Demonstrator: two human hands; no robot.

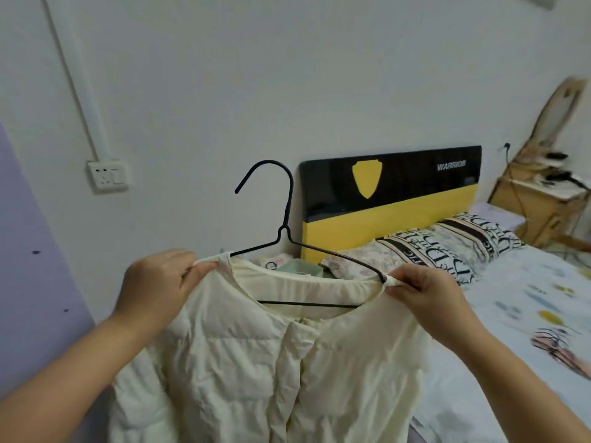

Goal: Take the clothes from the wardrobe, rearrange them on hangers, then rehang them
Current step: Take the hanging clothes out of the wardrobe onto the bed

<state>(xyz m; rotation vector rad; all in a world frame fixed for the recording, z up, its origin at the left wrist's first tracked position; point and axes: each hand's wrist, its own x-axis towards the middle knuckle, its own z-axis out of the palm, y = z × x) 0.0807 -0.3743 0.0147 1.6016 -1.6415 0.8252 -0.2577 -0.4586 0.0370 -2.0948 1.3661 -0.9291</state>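
Head cam view, only one angle here. Both hands are up in front of the chest holding a cream quilted jacket (256,362) by its neckline. The left hand (156,282) pinches the left end of the collar between thumb and fingers, pulling the fabric into a tight little strip, and the right hand (422,292) does the same on the other end, fingers curled round the collar edge right where the hanger's shoulder comes down. So both hands are closed on the jacket, neither one loose.

The black wire hanger (287,219) sits inside the neck opening: its hook pokes up above the collar, curling over to the left, the two sloping arms run down to the collar ends, and the bottom bar shows through the neck hole. The jacket hangs down from there, front placket running down the middle, pretty wrinkled, the left sleeve bunching out to the side. It's held in the air over the near edge of the bed (511,314), not lying on it.

Background stuff: the bed has a light floral sheet and a pillow (447,247) with black lettering bands, up against a black and yellow headboard (390,199) that says WARRIOR with a yellow shield on it. A white wall socket (108,175) sits on the wall to the left with a cable duct running up from it. Far right there's a wooden bedside table (537,203) with cables and some dark bits on top, too blurry to call.
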